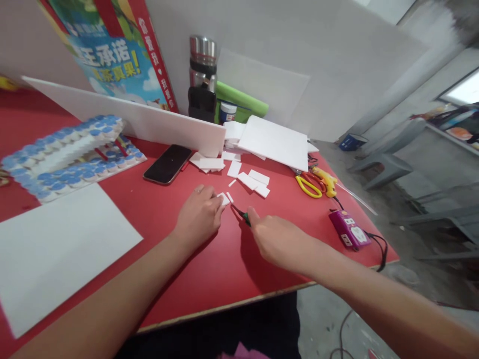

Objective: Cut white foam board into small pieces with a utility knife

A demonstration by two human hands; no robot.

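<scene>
On the red table (209, 284), the left hand (198, 215) holds down a small flat white piece (225, 199) with bent, nearly closed fingers. The right hand's (275, 239) fingers wrap a slim dark cutter (245, 217), tip near a narrow white strip (229, 197).

Your bare left forearm (138, 279) slants in from the near left, your left hand (199, 214) knuckles up with bent fingers. From the near right extends your bare right forearm (348, 279), your right hand (273, 242) curled into a grip, thumb on top.
</scene>
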